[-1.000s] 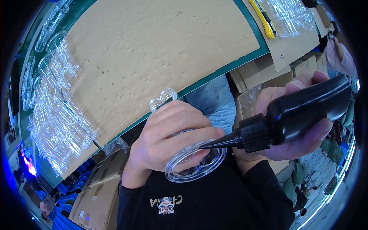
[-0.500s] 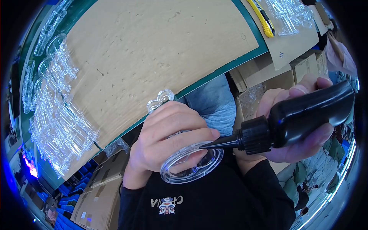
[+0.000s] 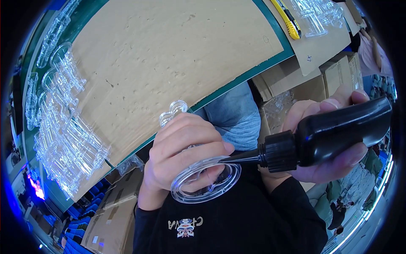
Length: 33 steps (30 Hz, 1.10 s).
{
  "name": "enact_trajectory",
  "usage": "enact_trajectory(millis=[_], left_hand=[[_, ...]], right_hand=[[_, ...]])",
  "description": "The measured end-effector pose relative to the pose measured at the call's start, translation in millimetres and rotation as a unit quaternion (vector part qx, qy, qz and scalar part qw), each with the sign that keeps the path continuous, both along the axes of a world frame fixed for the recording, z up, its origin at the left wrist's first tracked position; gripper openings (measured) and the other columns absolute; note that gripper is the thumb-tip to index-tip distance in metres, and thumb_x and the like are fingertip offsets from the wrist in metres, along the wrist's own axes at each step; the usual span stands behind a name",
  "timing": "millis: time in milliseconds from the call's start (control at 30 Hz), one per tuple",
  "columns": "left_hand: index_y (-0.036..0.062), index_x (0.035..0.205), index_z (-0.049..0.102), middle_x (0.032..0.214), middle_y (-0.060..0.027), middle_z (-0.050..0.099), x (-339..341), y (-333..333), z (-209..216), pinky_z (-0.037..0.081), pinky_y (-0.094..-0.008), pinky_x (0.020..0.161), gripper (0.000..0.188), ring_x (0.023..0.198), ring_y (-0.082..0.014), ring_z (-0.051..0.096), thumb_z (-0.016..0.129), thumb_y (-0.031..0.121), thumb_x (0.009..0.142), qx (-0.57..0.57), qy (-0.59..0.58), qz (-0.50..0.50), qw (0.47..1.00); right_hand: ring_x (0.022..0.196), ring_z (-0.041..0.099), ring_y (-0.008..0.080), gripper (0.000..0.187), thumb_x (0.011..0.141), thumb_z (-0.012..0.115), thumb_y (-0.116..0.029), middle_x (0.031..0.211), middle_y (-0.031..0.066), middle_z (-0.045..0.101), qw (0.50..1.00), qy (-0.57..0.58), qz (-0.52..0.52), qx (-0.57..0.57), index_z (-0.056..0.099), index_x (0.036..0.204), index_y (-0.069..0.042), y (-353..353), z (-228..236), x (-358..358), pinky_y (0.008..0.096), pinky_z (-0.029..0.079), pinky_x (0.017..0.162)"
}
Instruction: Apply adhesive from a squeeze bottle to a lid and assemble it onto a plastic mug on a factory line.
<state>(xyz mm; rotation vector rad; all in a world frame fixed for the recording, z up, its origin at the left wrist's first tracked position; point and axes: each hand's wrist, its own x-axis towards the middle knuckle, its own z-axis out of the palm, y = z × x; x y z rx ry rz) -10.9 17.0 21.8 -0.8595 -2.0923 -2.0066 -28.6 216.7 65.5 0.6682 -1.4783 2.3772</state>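
My left hand [image 3: 186, 137] is closed around a clear plastic piece [image 3: 234, 175]. The piece's round, ring-shaped base faces toward my chest, and a rounded, lobed end sticks out past my knuckles near the table edge. Its middle is hidden by my fingers. My right hand [image 3: 302, 114] grips a black glue-type squeeze bottle [image 3: 338, 131], tilted nearly level. The bottle's thin tapered nozzle [image 3: 245, 157] points left, its tip at the upper rim of the clear base. Whether any liquid comes out cannot be seen.
Many similar clear pieces [image 3: 69, 144] lie heaped along the table's left side. A brown board [image 3: 169, 55] covers the green-edged table. At the upper right are a yellow utility knife [image 3: 288, 21] and more clear pieces [image 3: 315, 19]. Cardboard boxes [image 3: 112, 224] stand below; another person [image 3: 372, 55] is at far right.
My left hand and the clear piece have shifted slightly left, and the base has turned a little. The nozzle tip has moved slightly left with the rim and stays against it.
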Motion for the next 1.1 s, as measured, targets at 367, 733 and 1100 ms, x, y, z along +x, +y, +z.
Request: enact_trajectory(millis=[367,733,1100], left_hand=[[0.0065,0.089,0.071,0.088,-0.0062,0.066,2.1,-1.4,0.9,0.05,-0.034,0.072,0.019,0.075,-0.0205,0.06,0.072,0.011,0.071,0.001,-0.025,0.022,0.999],[0.0064,0.088,0.071,0.089,-0.0069,0.066,0.8,-3.2,-0.6,0.05,-0.0357,0.074,0.018,0.077,-0.0218,0.061,0.073,0.015,0.072,0.01,-0.021,0.031,0.999],[0.006,0.09,0.069,0.09,-0.0077,0.065,-0.8,-3.3,-3.8,0.05,-0.0359,0.074,0.021,0.078,-0.0224,0.061,0.074,0.019,0.074,0.014,0.007,0.042,0.999]], right_hand=[[0.106,0.061,0.0218,0.057,0.083,0.068,-0.026,0.125,0.0147,0.055,1.0,0.023,-0.012,-0.002,0.038,0.128,-0.008,9.7,-0.1,5.8,0.0216,0.056,0.076],[0.099,0.061,0.0211,0.057,0.083,0.068,-0.025,0.125,0.0143,0.055,1.0,0.018,-0.013,0.005,0.037,0.129,-0.008,6.7,-7.6,-5.6,0.0216,0.056,0.072],[0.092,0.061,0.0204,0.058,0.084,0.068,-0.024,0.124,0.0139,0.055,1.0,0.016,-0.017,0.016,0.036,0.129,-0.008,20.7,-6.2,5.1,0.0216,0.056,0.068]])
